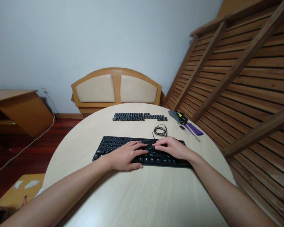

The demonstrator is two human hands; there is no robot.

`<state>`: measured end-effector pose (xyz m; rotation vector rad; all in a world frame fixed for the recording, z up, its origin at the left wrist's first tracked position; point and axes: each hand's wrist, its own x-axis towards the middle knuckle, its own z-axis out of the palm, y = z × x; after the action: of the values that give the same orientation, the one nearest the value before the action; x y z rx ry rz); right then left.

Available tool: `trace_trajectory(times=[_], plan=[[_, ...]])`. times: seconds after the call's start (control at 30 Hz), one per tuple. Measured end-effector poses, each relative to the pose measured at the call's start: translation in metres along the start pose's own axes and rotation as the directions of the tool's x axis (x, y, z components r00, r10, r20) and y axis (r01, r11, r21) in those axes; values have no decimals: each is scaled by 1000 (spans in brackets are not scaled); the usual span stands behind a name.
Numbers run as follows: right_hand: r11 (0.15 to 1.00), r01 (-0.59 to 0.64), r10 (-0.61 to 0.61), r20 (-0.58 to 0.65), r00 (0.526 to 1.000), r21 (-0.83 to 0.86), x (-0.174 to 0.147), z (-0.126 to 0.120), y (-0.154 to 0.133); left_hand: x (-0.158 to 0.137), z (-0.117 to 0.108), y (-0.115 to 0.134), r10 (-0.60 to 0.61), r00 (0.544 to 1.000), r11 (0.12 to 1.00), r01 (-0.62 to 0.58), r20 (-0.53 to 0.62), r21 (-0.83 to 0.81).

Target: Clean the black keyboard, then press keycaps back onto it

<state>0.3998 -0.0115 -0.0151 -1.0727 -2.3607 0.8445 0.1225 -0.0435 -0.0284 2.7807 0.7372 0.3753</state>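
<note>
A black keyboard point(161, 160) lies across the middle of the round table, its exposed sockets showing along the left and rear. My left hand point(127, 154) rests over the keyboard's centre with its fingers spread and the thumb near the front edge. Bent over the keys to the right, my right hand point(172, 147) has its thumb and fingertips pinched together at a small black keycap, partly hidden by the fingers. Behind the keyboard, loose black keycaps point(130, 116) lie in rows on the table. The keyboard's coiled cable point(161, 130) sits just beyond my right hand.
On the right of the round table point(85, 132) lie a dark pouch with yellow trim point(178, 116), a purple strip point(194, 129) and a thin screwdriver-like tool point(191, 133). Slatted wood point(246, 82) leans along the right side. A headboard point(117, 85) stands behind the table.
</note>
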Motion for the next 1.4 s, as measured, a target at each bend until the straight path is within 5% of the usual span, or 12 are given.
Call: trace_trajectory(times=[0.3,0.5,0.73,1.4], plan=[[997,28,-29,-13,999,-66,-1,4,5,0,0,1,-24,1000,999,23,12,27],[959,134,-133,22,991,-251,-3,5,-1,0,-1,2,-32,999,998,31,28,53],[896,114,-126,0,992,-429,-5,6,-11,0,0,1,-17,1000,998,16,18,59],[919,144,-134,54,990,-366,-4,7,-18,1,1,1,-5,1000,997,5,-1,79]])
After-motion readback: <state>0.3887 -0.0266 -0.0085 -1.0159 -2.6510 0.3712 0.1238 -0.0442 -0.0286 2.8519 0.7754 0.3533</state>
